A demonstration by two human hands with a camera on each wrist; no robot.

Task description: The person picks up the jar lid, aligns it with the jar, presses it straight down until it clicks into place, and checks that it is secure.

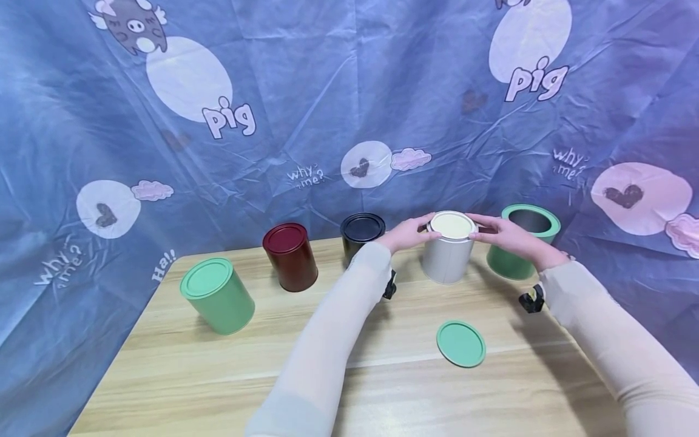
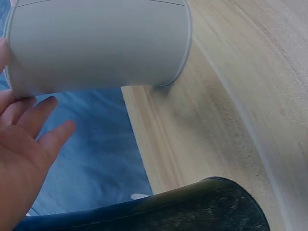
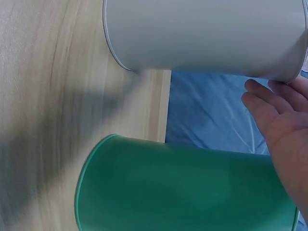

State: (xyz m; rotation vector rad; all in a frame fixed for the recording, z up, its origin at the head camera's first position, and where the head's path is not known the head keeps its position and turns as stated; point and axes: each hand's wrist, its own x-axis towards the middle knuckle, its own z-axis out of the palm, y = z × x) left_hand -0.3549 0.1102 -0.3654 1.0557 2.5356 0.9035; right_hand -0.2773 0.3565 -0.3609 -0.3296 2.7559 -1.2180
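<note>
The left hand (image 1: 405, 234) and right hand (image 1: 509, 235) grasp the white can (image 1: 446, 261) from opposite sides at its top rim, thumbs on the near side and fingers reaching round behind, neither hand spread wide. The can is upright, right of the frame's centre, a pale lid on top.

The wooden table (image 1: 235, 388) ends close behind it; in both wrist views its back edge runs beside the can, with blue cloth (image 1: 306, 115) beyond. To the right, an open green can (image 1: 510, 262) stands near, partly hidden by the right hand, a strip of wood between the two cans. To the left, a wider gap separates it from the black can (image 1: 363, 229), partly covered by the left arm. Bare wood lies between the white can and the flat green lid (image 1: 461, 344), lower right of centre.
</note>
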